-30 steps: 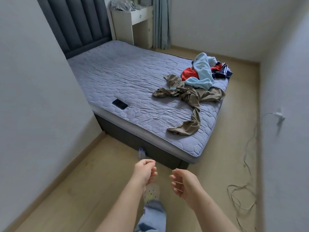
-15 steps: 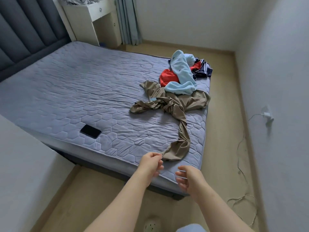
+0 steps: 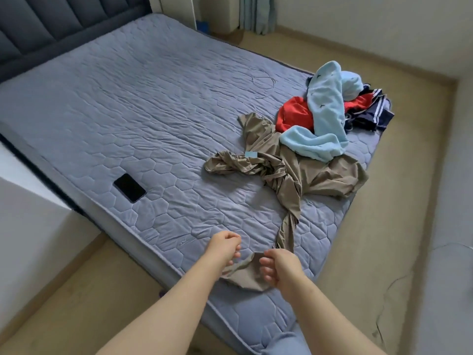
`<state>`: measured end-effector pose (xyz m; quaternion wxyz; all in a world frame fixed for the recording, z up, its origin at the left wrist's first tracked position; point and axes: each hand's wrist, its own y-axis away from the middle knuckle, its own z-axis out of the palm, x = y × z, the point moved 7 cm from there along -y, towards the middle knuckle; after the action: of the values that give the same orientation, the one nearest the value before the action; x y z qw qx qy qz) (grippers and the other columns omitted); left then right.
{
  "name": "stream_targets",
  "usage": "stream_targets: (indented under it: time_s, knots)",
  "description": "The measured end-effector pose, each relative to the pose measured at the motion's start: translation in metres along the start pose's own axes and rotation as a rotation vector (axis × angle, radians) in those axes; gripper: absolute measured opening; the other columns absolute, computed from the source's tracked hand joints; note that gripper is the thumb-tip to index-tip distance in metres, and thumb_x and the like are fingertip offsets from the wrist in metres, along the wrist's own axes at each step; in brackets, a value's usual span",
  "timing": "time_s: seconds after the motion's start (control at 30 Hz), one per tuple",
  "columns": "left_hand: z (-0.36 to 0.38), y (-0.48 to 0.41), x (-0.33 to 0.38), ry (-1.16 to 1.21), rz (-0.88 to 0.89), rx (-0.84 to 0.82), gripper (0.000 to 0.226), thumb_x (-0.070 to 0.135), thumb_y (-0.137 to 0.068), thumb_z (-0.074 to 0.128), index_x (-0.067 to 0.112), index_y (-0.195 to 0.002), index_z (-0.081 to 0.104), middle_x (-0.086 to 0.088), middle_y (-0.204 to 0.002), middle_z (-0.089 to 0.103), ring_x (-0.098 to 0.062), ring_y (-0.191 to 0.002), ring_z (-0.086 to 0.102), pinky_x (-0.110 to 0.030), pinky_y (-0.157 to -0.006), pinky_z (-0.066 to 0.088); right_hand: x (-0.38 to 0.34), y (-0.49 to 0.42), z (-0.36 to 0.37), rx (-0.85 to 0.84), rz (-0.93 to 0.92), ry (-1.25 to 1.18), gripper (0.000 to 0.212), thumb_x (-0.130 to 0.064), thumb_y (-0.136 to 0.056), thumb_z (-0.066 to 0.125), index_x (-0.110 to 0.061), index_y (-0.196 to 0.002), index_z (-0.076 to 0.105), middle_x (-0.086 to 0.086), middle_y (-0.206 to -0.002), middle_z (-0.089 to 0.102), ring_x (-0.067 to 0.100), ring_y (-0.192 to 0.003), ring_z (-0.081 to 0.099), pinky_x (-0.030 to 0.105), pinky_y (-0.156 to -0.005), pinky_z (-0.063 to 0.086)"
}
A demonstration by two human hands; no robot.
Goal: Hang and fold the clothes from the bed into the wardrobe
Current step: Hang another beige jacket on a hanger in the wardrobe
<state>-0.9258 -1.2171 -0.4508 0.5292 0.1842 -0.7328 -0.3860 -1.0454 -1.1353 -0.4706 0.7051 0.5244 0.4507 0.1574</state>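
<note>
A long tan garment (image 3: pixel 289 180) lies twisted across the grey quilted mattress (image 3: pixel 153 98), its near end reaching the foot edge. Behind it sits a pile: a light blue fleece piece (image 3: pixel 325 108), a red garment (image 3: pixel 294 114) and a navy striped one (image 3: pixel 376 114). My left hand (image 3: pixel 225 248) and my right hand (image 3: pixel 279 267) hover over the tan garment's near end, one on each side. Both have loosely curled fingers and grip nothing that I can see. No wardrobe is in view.
A black phone (image 3: pixel 129 187) lies on the mattress at the near left. A dark padded headboard (image 3: pixel 51 26) stands at the far left. A white wall corner (image 3: pixel 30 226) juts in beside the bed. A thin cable (image 3: pixel 384 316) trails on the wood floor at right.
I have walked up to the foot of the bed. My hands, earlier over the floor, now reach above the tan garment's near end. The clothes have not moved.
</note>
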Motion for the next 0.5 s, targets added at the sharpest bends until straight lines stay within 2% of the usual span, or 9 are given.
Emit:
stream_targets:
  time_s: [0.13, 0.23, 0.33, 0.4, 0.5]
  knots:
    - [0.047, -0.050, 0.032, 0.059, -0.086, 0.095, 0.023, 0.013, -0.095, 0.045, 0.019, -0.073, 0.047, 0.000, -0.063, 0.047, -0.008, -0.050, 0.043, -0.012, -0.036, 0.027, -0.076, -0.054, -0.028, -0.036, -0.013, 0.164, 0.030, 0.000, -0.089, 0.041, -0.017, -0.066, 0.037, -0.005, -0.040, 0.035, 0.008, -0.029, 0.028, 0.012, -0.036, 0.020]
    - [0.088, -0.083, 0.042, 0.094, -0.159, 0.090, 0.022, 0.012, -0.095, 0.045, 0.019, -0.074, 0.048, 0.000, -0.063, 0.048, -0.007, -0.046, 0.043, -0.012, -0.036, 0.027, -0.114, -0.099, -0.053, -0.033, -0.049, 0.336, 0.026, 0.001, -0.089, 0.041, -0.013, -0.068, 0.041, 0.001, -0.049, 0.041, 0.009, -0.034, 0.033, 0.015, -0.034, 0.024]
    - [0.110, -0.121, 0.044, 0.069, -0.197, 0.091, 0.021, 0.013, -0.094, 0.046, 0.019, -0.074, 0.051, 0.000, -0.063, 0.050, -0.009, -0.048, 0.046, -0.013, -0.038, 0.030, -0.133, -0.147, -0.062, -0.038, -0.103, 0.612, 0.022, 0.000, -0.086, 0.043, -0.011, -0.066, 0.043, 0.007, -0.059, 0.046, 0.017, -0.051, 0.039, 0.025, -0.049, 0.029]
    - [0.116, -0.159, 0.042, 0.001, -0.191, 0.118, 0.023, 0.012, -0.092, 0.047, 0.019, -0.072, 0.051, 0.000, -0.062, 0.051, -0.010, -0.049, 0.047, -0.014, -0.038, 0.031, -0.145, -0.188, -0.062, -0.046, -0.108, 0.712, 0.021, -0.001, -0.083, 0.043, -0.011, -0.065, 0.043, 0.008, -0.060, 0.047, 0.020, -0.056, 0.041, 0.026, -0.055, 0.030]
    - [0.124, -0.220, 0.032, -0.193, -0.182, 0.120, 0.022, 0.015, -0.089, 0.049, 0.023, -0.069, 0.051, 0.000, -0.062, 0.053, -0.019, -0.057, 0.053, -0.021, -0.054, 0.040, -0.166, -0.247, -0.061, -0.018, -0.141, 0.839, 0.015, -0.009, -0.086, 0.041, -0.013, -0.079, 0.054, 0.006, -0.073, 0.055, 0.023, -0.070, 0.050, 0.029, -0.064, 0.039]
